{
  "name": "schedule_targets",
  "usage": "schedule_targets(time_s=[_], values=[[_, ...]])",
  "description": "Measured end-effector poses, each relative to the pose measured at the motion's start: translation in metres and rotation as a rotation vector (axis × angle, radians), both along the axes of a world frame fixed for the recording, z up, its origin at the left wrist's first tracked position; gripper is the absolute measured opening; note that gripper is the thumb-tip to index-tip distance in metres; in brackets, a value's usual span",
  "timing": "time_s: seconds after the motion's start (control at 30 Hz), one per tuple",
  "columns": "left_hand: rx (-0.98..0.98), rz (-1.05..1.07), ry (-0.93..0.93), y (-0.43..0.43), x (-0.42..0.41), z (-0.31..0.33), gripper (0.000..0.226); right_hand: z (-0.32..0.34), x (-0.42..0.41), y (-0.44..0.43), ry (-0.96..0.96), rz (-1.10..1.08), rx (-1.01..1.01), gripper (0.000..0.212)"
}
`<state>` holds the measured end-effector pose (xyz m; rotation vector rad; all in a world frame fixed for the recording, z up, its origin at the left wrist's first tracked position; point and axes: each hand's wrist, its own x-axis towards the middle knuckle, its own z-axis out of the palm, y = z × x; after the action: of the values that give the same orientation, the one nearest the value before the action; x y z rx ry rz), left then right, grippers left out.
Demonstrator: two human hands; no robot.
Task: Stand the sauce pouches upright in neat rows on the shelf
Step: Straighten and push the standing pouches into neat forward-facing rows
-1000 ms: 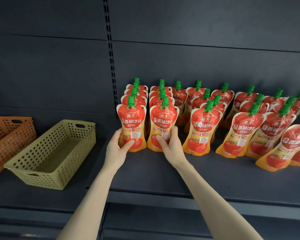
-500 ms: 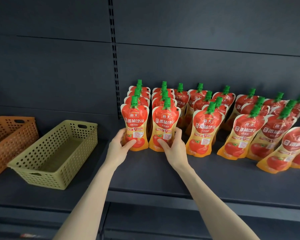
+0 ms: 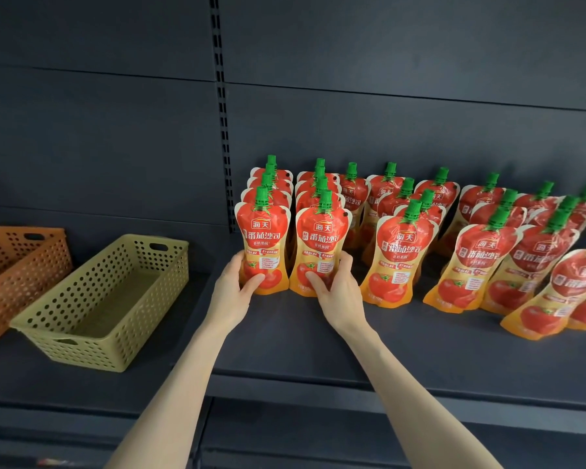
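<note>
Red and yellow tomato sauce pouches with green caps stand in rows on the dark shelf (image 3: pixel 285 340). My left hand (image 3: pixel 232 292) grips the bottom of the front pouch of the leftmost row (image 3: pixel 263 235), thumb across its front. My right hand (image 3: pixel 337 292) grips the bottom of the front pouch of the second row (image 3: pixel 322 238). Both pouches stand upright on the shelf. To the right, the third row's front pouch (image 3: pixel 398 255) and several others lean slightly; the far-right pouch (image 3: pixel 562 292) tilts strongly.
An empty olive perforated basket (image 3: pixel 61 319) sits on the shelf to the left, with an orange basket (image 3: pixel 4 282) beside it at the frame's edge. A slotted upright (image 3: pixel 222 106) runs up the dark back panel. Bare shelf lies in front of the pouches.
Both hands stay on the same two front pouches. The pouches have shifted slightly back and straightened toward their rows.
</note>
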<state>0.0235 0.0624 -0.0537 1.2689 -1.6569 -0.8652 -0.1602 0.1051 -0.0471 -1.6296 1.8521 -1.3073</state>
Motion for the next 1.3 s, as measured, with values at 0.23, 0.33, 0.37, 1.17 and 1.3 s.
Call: schedule_targets(time_s=[0.23,0.33,0.37,1.17,1.3], values=[[-0.009,0.180,-0.132,0.019,-0.002,0.005,0.068,0.001,-0.002,0.016,0.105,-0.054,0.037,0.071],[-0.068,0.272,-0.102,0.040,0.002,0.004,0.055,0.002,-0.005,0.038,0.150,-0.089,0.038,0.067],[-0.112,0.284,-0.081,0.047,0.001,0.003,0.047,0.002,-0.006,0.046,0.163,-0.096,0.023,0.062],[-0.021,0.132,0.204,0.073,-0.217,0.016,0.059,0.014,-0.195,0.095,-0.028,-0.276,-0.210,0.064],[-0.020,0.104,0.224,0.073,-0.216,0.016,0.040,0.009,-0.200,0.088,-0.042,-0.248,-0.166,0.069]])
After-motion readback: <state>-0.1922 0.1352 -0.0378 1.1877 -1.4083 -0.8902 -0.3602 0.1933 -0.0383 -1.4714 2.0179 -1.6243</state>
